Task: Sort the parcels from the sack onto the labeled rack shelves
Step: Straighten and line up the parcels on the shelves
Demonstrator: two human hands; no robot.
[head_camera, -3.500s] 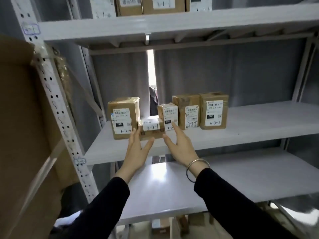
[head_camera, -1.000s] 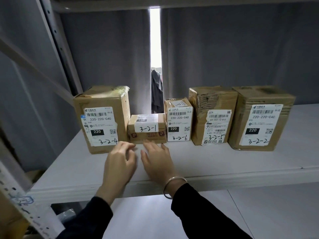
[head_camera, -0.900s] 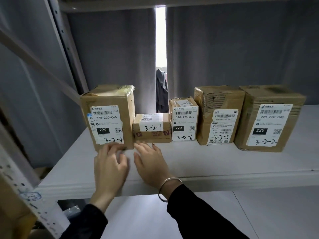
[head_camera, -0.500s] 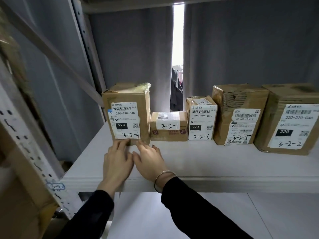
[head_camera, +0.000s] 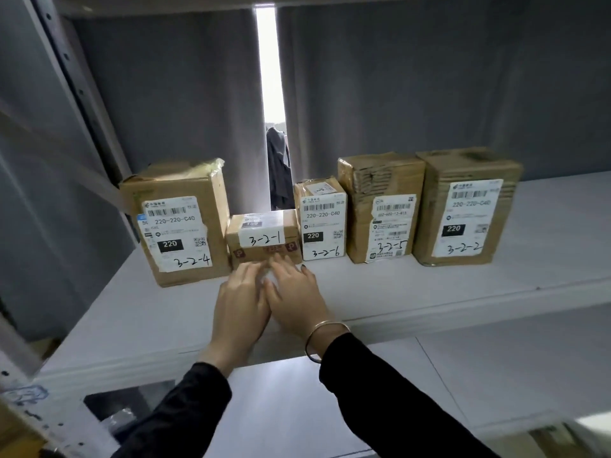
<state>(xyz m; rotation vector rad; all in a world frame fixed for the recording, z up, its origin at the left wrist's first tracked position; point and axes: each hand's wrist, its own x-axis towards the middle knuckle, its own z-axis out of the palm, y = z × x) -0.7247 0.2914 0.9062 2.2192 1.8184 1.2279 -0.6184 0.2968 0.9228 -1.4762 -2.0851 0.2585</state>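
Five boxes lined up on the shelf (head_camera: 429,292), both hands' grip loose and empty, left hand (head_camera: 239,300) and right hand (head_camera: 294,297) nudging the 3-2-1 box (head_camera: 264,238), sack out of sight so cannot tell what is left

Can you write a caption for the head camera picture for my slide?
Both hands reach the small parcel marked 3-2-1, one of five on the shelf.

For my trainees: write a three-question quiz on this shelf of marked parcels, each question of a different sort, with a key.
1. True or false: five parcels stand in a row on the shelf.
2. Which handwritten code marks the lowest parcel? A 3-2-4; B 3-2-1; C 3-2-2
3. Fill in: the right hand wears a ___ on its wrist.

Key: 1 true. 2 B, the 3-2-1 parcel, which the fingertips of the left hand and the right hand reach. 3 bangle.
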